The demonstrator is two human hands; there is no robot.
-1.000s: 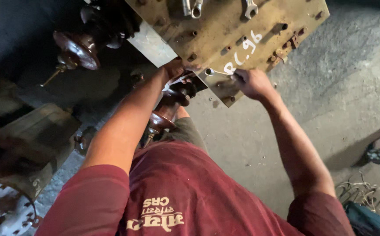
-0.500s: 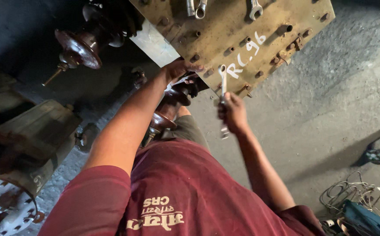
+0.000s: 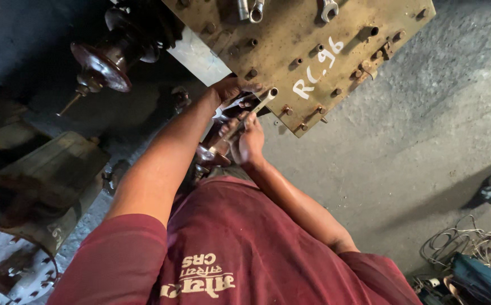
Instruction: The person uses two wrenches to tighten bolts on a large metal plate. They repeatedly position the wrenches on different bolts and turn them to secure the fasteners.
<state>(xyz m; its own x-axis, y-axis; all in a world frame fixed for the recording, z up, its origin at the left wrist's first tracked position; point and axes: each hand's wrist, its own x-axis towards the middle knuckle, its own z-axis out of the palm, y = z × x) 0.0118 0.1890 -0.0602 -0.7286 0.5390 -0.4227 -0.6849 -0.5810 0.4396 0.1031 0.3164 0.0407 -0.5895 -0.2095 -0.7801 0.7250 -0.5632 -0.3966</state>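
Note:
A rusty olive steel plate studded with bolts fills the top of the head view. My right hand grips a long metal wrench, its ring end up near the plate's lower edge. My left hand rests against that lower edge, right beside the wrench, with fingers curled on a dark metal part underneath. What the left hand holds is hidden by the fingers and shadow.
Three spanners lie on the plate's top. A flanged shaft stands at upper left, heavy metal housings at left. Tangled wires and a teal power tool lie on the concrete floor at lower right.
My right hand left the plate's lower right edge, took up the wrench, and swung it left and down beside my left hand. The left hand stayed put.

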